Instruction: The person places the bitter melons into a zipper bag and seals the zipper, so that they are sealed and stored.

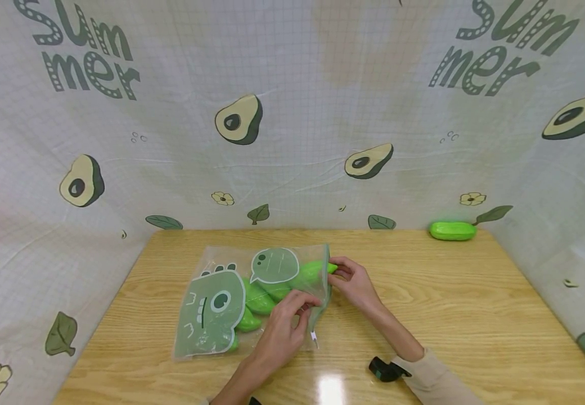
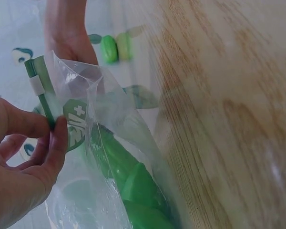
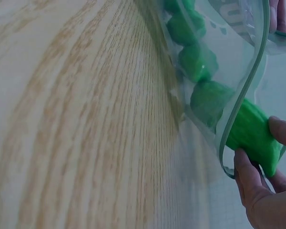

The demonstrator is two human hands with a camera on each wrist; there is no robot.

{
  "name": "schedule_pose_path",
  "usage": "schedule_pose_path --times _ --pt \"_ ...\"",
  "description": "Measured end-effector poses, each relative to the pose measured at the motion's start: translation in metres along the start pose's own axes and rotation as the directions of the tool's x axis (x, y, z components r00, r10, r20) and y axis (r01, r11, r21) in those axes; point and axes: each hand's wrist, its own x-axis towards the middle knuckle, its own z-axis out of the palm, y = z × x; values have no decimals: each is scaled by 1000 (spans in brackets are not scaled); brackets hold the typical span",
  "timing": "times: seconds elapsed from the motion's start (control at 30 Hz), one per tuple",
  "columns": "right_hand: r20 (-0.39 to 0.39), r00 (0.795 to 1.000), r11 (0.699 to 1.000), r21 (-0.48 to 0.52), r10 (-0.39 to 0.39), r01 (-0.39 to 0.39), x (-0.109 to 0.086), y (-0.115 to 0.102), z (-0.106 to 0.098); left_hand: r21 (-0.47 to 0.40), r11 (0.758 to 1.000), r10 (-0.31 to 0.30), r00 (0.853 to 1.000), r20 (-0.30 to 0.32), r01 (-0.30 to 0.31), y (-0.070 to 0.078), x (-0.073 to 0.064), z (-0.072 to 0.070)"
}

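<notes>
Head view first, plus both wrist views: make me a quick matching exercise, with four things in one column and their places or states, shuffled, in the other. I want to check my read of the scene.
Things:
1. Left hand
2. Slider
3. Right hand
4. Loose green piece

Places or states:
A. White, on the green zip strip
B. Near the far right corner of the table
C. Pinches the edge of the bag at its opening
D. Holds the tapered green piece at the bag's mouth

Pairs: 1-C, 2-A, 3-D, 4-B
</notes>
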Motion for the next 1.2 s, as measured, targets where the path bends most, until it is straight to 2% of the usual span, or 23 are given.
schedule_pose_path --times 0.83,1.1,1.2 --pt "17 999 999 7 36 -36 6 2 11 16 1000 22 1000 14 -22 0 0 -1" --pt "-20 999 999 -15 47 -47 8 -1 17 19 1000 11 1000 27 -12 0 0 -1" --pt "-37 998 999 5 49 -48 9 -2 19 20 1000 14 999 34 -15 0 1 -2"
